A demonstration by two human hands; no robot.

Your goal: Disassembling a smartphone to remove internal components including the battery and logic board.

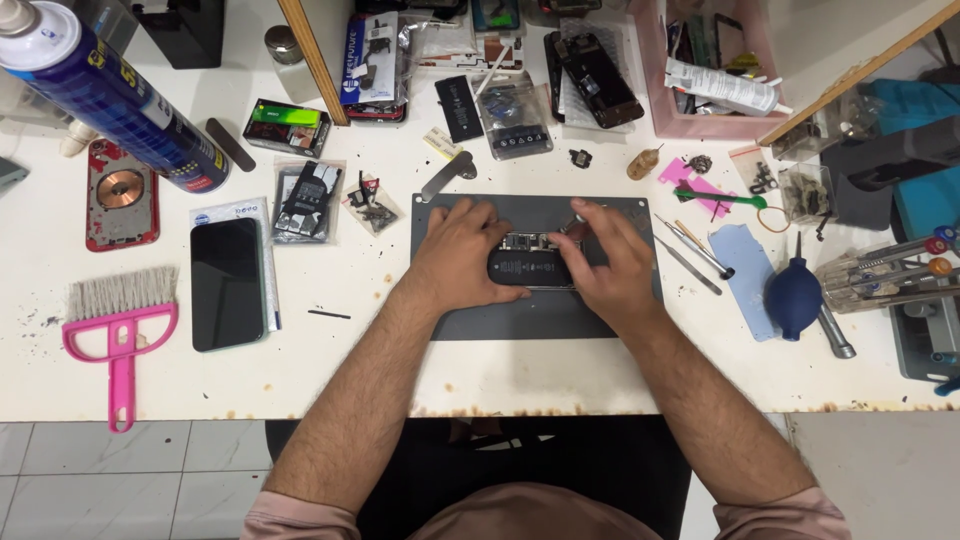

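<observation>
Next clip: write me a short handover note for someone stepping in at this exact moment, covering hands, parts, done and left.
Left hand: steadies the opened phone on the dark work mat.
Right hand: fingertips pinch at the phone's upper edge; whether they hold a tool is unclear.
Done: the phone lies open, its insides exposed.
Left: it is not closed up; the screwdrivers and blue air blower lie right of the mat.

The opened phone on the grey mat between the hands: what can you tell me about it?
The opened phone lies flat on the dark grey mat, its back off, showing a black battery and metal parts along its top edge. The left hand steadies its left end; the right hand covers its right end, fingers pinched above its upper edge.
</observation>
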